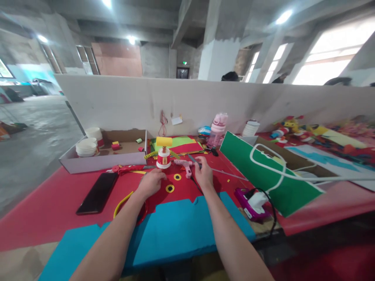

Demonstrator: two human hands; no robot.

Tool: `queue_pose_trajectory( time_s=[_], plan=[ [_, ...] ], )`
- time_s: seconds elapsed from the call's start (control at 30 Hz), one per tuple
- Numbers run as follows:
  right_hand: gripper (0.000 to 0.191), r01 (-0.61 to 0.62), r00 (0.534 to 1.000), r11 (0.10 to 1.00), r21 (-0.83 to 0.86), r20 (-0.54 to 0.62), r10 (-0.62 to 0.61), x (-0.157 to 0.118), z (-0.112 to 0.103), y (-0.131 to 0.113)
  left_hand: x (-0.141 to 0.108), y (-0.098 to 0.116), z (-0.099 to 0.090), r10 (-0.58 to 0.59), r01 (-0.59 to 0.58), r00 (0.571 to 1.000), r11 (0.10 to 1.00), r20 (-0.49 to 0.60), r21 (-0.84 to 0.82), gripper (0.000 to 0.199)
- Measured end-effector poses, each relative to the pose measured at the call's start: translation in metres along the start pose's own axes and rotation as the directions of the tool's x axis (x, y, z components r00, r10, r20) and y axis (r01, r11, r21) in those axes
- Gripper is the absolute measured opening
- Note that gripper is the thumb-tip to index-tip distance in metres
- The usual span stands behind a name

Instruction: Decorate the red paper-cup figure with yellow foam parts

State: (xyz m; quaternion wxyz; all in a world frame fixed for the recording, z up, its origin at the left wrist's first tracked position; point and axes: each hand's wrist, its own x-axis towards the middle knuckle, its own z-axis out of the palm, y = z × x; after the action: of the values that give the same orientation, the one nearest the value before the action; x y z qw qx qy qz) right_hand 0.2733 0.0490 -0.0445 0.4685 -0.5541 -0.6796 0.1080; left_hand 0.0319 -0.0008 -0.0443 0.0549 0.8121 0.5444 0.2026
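Observation:
My left hand [151, 182] rests low over the red table cover, fingers loosely bent and nothing visible in them. Just beyond it stands a small figure made from a red and white paper cup [163, 159], with a yellow roll [164, 141] on top and yellow folded paper arms. My right hand [204, 171] is closed around a slim dark grey tool [193, 160], whose exact kind I cannot make out. Left of that hand lies a pink glue gun [185, 165]. Between my hands are two yellow rings with black centres, one nearer [170, 189] and one farther [177, 177].
A black phone [97, 193] and red-handled scissors [124, 168] lie to the left, before a box [88, 164] holding paper cups. A green board [263, 171], white cable [281, 175] and purple power strip [249, 205] are on the right. Blue foam [181, 230] covers the front edge.

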Motion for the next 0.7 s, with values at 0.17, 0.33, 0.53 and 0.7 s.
queue_pose_trajectory(
  time_s=[0.17, 0.33, 0.53, 0.7],
  plan=[
    [0.027, -0.203, 0.979, 0.955, -0.214, -0.016, 0.204, 0.008, -0.013, 0.004, -0.001, 0.002, -0.002, 0.014, -0.014, 1.0, 1.0, 0.009, -0.013, 0.037],
    [0.021, -0.127, 0.979, 0.842, -0.525, 0.068, 0.19, 0.02, -0.028, -0.005, -0.003, 0.004, -0.004, 0.001, -0.002, 1.0, 1.0, 0.028, 0.007, 0.037],
    [0.021, -0.062, 0.968, 0.784, -0.617, 0.156, 0.199, 0.006, -0.038, 0.007, -0.003, 0.005, -0.005, 0.018, -0.018, 0.999, 1.0, 0.029, -0.014, 0.038],
    [0.025, -0.054, 0.959, 0.763, -0.644, 0.181, 0.22, -0.007, -0.036, 0.021, -0.003, 0.005, -0.005, 0.02, -0.019, 0.999, 0.999, 0.039, -0.029, 0.037]
  ],
)
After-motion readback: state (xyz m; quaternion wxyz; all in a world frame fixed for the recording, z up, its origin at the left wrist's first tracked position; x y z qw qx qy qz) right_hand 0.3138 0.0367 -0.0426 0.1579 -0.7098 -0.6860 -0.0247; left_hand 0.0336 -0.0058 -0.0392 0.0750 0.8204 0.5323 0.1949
